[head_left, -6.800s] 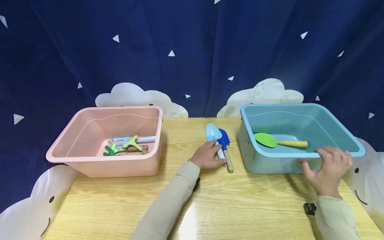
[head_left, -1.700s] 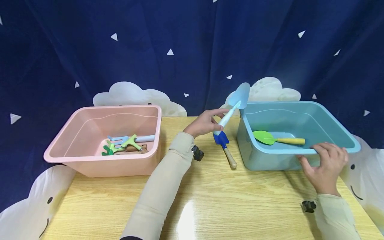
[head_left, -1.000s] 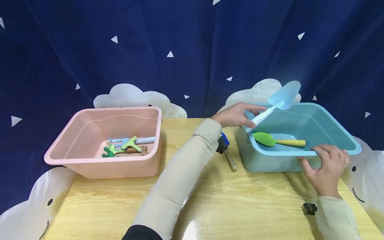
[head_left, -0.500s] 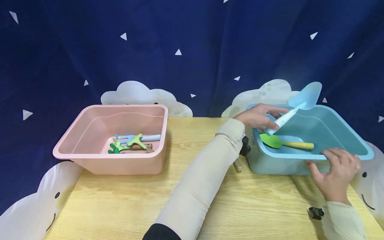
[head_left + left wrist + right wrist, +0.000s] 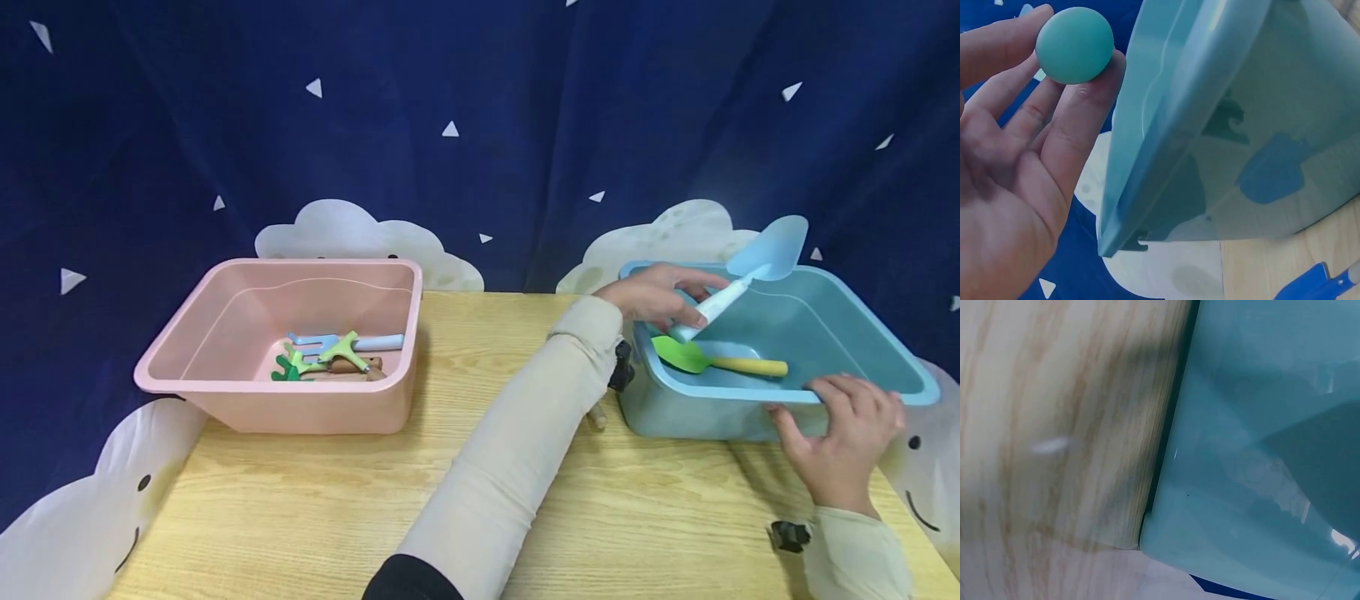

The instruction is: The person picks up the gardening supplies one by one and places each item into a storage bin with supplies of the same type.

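My left hand (image 5: 660, 296) pinches a light blue hand trowel (image 5: 772, 250) by its pale handle, over the left part of the blue tub (image 5: 885, 346). The trowel's blade tilts up and to the right. In the left wrist view, the rounded butt of the handle (image 5: 1074, 45) shows between thumb and fingers. Inside the tub lies a green trowel (image 5: 682, 354) with a yellow handle. My right hand (image 5: 847, 433) grips the tub's front rim, fingers over the edge and thumb outside. The right wrist view shows only tub wall (image 5: 1241, 456) and tabletop.
At left stands a pink tub (image 5: 322, 410) with several small rakes and forks inside, one of them a light blue fork (image 5: 378, 342). A dark blue trowel (image 5: 1307, 286) lies on the table (image 5: 300, 517) beside the blue tub, mostly behind my left forearm in the head view.
My left hand has picked the light blue trowel up off the table and carried it right, over the blue tub. In the last half second it barely moves. My right hand keeps its grip.
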{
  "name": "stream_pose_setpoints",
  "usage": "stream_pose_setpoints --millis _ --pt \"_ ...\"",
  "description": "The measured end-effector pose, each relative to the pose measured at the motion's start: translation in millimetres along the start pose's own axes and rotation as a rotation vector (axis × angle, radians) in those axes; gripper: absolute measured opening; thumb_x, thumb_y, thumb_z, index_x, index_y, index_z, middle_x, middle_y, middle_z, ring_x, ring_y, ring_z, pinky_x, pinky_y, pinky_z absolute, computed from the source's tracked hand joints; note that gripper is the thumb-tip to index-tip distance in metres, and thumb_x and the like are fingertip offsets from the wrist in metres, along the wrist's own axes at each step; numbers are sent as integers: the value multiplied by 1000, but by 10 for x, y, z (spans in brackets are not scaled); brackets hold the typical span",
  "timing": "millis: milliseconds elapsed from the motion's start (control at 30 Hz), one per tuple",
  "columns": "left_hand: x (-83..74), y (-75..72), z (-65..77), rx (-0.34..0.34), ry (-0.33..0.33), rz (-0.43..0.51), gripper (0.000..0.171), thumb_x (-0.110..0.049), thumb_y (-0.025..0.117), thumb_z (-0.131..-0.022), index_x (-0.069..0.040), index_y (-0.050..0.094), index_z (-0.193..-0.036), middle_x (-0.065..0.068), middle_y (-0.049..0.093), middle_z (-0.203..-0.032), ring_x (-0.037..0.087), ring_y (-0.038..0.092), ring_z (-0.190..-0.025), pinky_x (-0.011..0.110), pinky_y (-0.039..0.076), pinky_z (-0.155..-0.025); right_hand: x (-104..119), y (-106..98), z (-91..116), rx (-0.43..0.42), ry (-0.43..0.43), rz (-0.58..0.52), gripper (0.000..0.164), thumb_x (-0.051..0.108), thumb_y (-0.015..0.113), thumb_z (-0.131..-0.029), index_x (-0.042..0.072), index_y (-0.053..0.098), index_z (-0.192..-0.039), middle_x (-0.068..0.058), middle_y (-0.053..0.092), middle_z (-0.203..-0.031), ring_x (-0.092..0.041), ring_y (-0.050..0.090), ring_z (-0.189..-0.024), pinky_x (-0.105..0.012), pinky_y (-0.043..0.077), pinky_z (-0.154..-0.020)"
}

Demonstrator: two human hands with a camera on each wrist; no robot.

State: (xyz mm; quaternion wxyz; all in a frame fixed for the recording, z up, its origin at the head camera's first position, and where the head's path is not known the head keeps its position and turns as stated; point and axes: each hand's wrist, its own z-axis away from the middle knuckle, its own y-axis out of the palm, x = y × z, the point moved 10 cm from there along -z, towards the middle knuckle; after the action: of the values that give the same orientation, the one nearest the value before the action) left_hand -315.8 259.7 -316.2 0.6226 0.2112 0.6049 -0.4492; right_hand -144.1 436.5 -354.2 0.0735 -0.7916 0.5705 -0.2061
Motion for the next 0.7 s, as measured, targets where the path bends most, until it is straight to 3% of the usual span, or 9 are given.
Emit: stream_pose_setpoints --millis 167,700 --pt "-55 77 -20 21 24 30 62 -4 69 -87 -31 55 -141 -7 63 -113 11 66 -89 26 56 -72 26 -15 -7 -4 2 -5 85 73 58 -81 -12 63 -91 -33 60 -97 -51 48 -105 -64 13 -114" --pt "-114 179 -48 47 21 -15 62 -3 69 -87 -30 56 -140 -7 64 -113 9 65 -87 25 54 -70 60 -59 -18 -51 1 -23 83 71 60 -81 -12 63 -88 -33 61 -95 -52 47 -101 -65 15 -113"
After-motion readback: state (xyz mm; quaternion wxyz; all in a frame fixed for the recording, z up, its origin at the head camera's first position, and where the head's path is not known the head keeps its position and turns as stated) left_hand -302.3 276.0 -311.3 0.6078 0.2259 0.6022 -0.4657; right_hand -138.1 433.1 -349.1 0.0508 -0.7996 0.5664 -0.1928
